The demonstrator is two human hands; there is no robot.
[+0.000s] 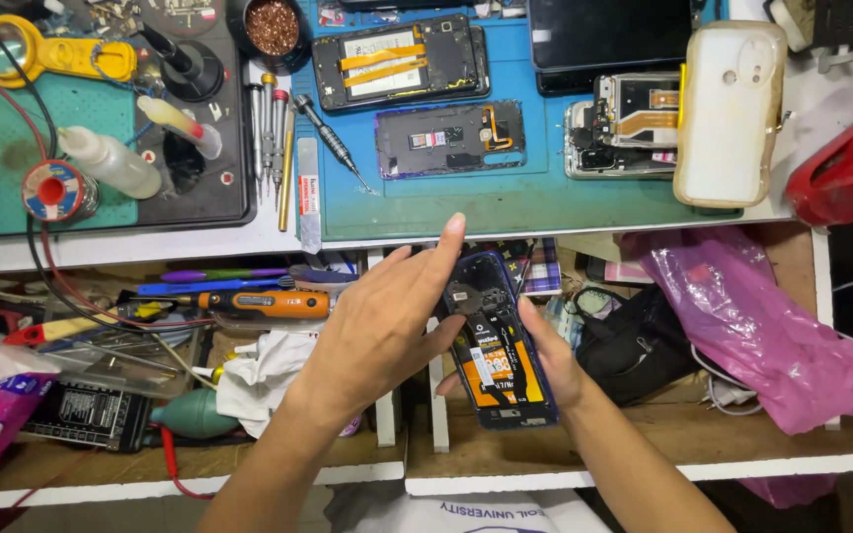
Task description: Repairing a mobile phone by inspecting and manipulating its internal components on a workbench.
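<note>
The opened phone [498, 350], back cover already off and battery still seated, sits above the open drawer in the right hand [555, 360], fingers curled around it, while the left hand [382, 326] presses it with spread fingers.

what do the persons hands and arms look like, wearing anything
Both arms are bare to the bottom edge of the picture: no sleeves, no gloves. The left hand shows no ring, watch or band, and its nails are short and plain. The right hand is mostly hidden, with nothing worn on the part that shows.
</note>
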